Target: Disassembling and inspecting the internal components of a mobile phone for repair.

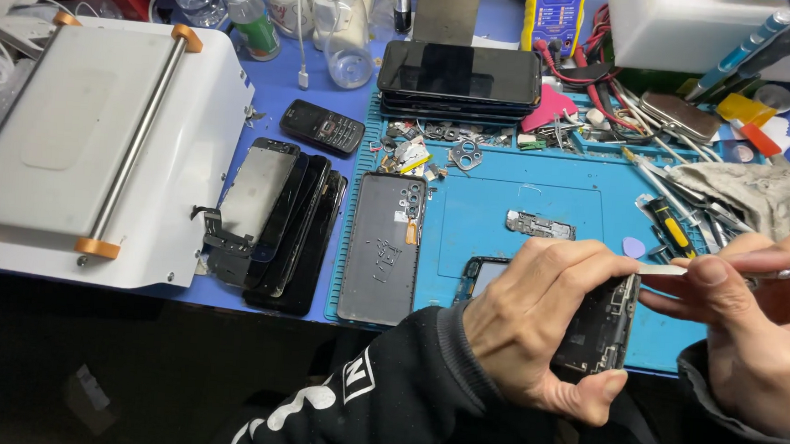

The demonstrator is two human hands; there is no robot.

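Both hands worked close together: left hand (pixel 535 327) gripped an opened phone (pixel 601 324), right hand (pixel 754 326) pinched a thin tool (pixel 780 273) touching its top edge.

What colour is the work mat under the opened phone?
Blue: the work mat beneath the opened phone shows clearly in the head view.

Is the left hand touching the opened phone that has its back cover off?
Touching. In the head view the left hand wraps around the opened phone, its thumb under the lower edge and its fingers across the top.
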